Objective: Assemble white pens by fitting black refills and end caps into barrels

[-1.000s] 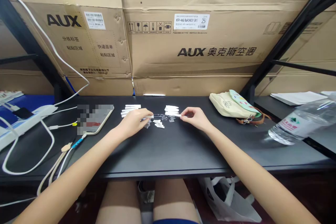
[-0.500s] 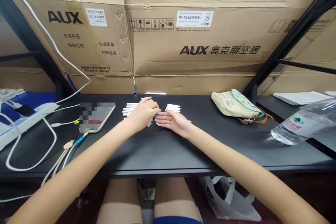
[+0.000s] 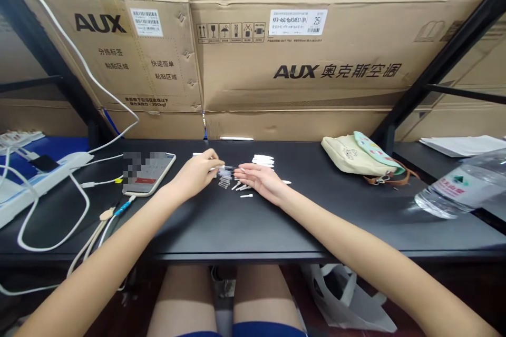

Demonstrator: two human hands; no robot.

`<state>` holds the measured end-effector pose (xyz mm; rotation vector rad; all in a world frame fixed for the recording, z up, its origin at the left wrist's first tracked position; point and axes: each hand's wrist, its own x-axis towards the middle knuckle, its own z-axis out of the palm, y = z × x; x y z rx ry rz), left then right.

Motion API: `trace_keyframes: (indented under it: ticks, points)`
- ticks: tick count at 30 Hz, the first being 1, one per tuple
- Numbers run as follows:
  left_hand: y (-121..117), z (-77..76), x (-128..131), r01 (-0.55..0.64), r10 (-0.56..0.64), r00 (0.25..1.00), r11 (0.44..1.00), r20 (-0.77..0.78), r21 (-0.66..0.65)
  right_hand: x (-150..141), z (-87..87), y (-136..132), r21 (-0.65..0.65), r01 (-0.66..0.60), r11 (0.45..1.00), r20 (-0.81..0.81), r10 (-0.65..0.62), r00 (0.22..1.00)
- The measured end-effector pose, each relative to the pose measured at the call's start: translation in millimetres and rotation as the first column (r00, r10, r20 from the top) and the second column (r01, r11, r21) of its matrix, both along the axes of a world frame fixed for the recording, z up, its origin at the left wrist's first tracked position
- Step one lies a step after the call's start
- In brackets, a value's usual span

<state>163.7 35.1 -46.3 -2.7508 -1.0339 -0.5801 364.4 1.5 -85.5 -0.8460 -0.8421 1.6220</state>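
Note:
My left hand (image 3: 200, 171) is closed in a pinch over the black desk, its fingertips on one end of a thin, clear-and-dark pen part (image 3: 230, 168). At the other end of it are the pinched fingertips of my right hand (image 3: 264, 180), palm turned partly up. Below lie small clear plastic pieces (image 3: 225, 180) in a loose cluster. Small white pen pieces (image 3: 246, 196) are scattered by my right fingers. Several white pen barrels (image 3: 263, 160) lie stacked beyond my right hand. My left hand mostly hides another white pile (image 3: 196, 155).
A charging phone (image 3: 158, 174) and white cables lie at the left, beside a power strip (image 3: 75, 164). A cream pouch (image 3: 343, 155) and a tilted water bottle (image 3: 450, 189) are on the right. One white pen (image 3: 236, 138) lies at the back, before cardboard boxes (image 3: 296, 89).
My left hand has moved slightly left and down, away from my right fingers. A thin pen part now shows between both hands. My right fingers have gone from extended to pinched.

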Motion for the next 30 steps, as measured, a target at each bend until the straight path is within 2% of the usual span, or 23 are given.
trace_keyframes:
  ticks: [2, 6, 9, 14, 16, 19, 23, 27, 30]
  points:
    - [-1, -4.3, -14, -0.012, 0.013, 1.000, 0.997, 0.006, -0.074, -2, -0.3, -2, 0.066, 0.044, 0.997, 0.055, -0.047, 0.997]
    - [-2, -11.5, -30, -0.123, 0.118, 0.992, 0.979, -0.039, -0.161, -4, 0.6, -5, 0.148, 0.083, 0.985, 0.165, -0.107, 0.980]
    - [0, -11.9, -33, -0.147, 0.135, 0.987, 0.978, -0.083, -0.148, 0, 2.1, -5, 0.193, 0.095, 0.977, 0.242, -0.141, 0.960]
    - [0, -5.0, -29, -0.115, 0.098, 0.985, 0.987, -0.144, -0.114, 8, 3.7, -4, 0.227, 0.151, 0.962, 0.311, -0.218, 0.925]
    - [-4, -3.2, -23, -0.094, 0.081, 0.990, 0.989, -0.116, -0.110, 8, 2.9, -4, 0.238, 0.131, 0.963, 0.315, -0.204, 0.927]
    - [-16, -3.7, -6, -0.046, 0.048, 0.999, 0.998, 0.026, -0.047, 5, 0.8, -6, 0.252, 0.027, 0.967, 0.328, -0.112, 0.938]
    - [-28, -7.3, 16, 0.102, -0.101, 0.995, 0.991, 0.016, -0.092, 4, 0.5, -10, 0.278, -0.083, 0.957, 0.375, -0.029, 0.926]
    - [-29, -9.1, 13, 0.082, -0.073, 0.996, 0.984, 0.059, -0.156, 12, 2.2, -15, 0.331, -0.106, 0.938, 0.469, -0.066, 0.881]
    - [-29, -8.6, 0, 0.037, -0.030, 0.999, 0.966, 0.032, -0.254, 18, 1.4, -20, 0.419, -0.147, 0.896, 0.612, -0.159, 0.775]
